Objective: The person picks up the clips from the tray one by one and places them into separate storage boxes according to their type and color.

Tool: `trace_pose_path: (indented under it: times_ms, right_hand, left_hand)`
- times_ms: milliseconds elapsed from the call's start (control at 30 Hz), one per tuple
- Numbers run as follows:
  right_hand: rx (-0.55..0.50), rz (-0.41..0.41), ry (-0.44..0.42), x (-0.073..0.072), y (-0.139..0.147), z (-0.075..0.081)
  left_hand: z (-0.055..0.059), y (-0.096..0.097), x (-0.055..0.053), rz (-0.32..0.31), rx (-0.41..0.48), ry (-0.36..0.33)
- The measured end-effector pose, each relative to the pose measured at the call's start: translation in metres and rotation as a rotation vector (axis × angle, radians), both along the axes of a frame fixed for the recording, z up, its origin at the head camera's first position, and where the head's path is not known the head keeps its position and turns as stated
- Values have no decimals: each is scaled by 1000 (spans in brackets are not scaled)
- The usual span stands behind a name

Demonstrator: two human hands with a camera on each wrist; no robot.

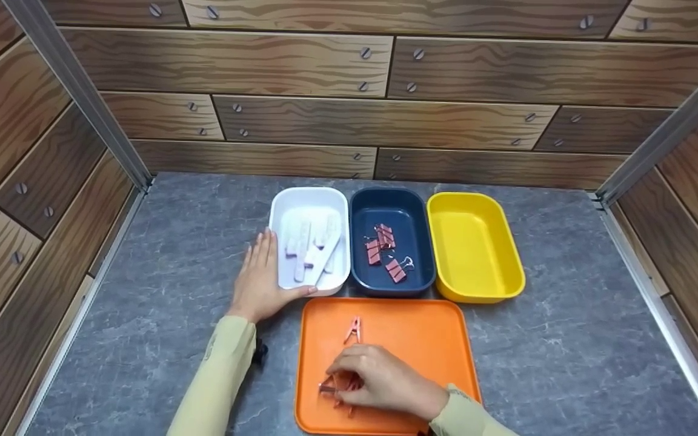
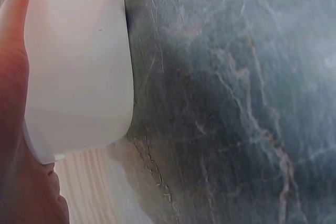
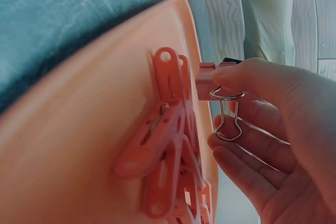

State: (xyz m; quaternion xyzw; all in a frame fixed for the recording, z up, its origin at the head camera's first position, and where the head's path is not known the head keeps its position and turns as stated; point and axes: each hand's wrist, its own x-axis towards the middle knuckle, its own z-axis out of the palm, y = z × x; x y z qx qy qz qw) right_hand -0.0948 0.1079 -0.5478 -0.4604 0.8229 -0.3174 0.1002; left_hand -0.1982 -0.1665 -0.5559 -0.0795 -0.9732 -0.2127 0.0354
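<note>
My right hand pinches a pinkish-red binder clip with a silver wire handle, just above the orange tray. Close beside it in the right wrist view lies a pile of red plastic clothespins, partly hidden by the hand in the head view. Another clothespin lies apart, farther up the tray. With its fingers straight, my left hand rests along the left side of the white bin, the thumb on its near rim. Inside are several pale flat sticks.
Right of the white bin stands a dark blue bin holding several red binder clips. Beside that is a yellow bin. All stand on a grey marbled table with wood-patterned walls around it.
</note>
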Motion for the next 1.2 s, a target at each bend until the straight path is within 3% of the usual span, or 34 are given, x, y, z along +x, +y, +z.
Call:
trace_pose_path:
  times_ms: [367,600,867,1200]
  right_hand:
    - [-2,-41,-36,-4,8,5]
    - [4,-105,-51,-11,16,12]
    - [-83,-197,-75,-24,32,25]
    - [-141,-281,-20,-36,50,39]
  left_hand:
    - [1,-2,0,-19,-11,8]
    - [2,-2,0,-15,-19,-21]
    - [4,-1,-2,-24,-37,-15]
    - [6,-2,-3,-43,-115,-8]
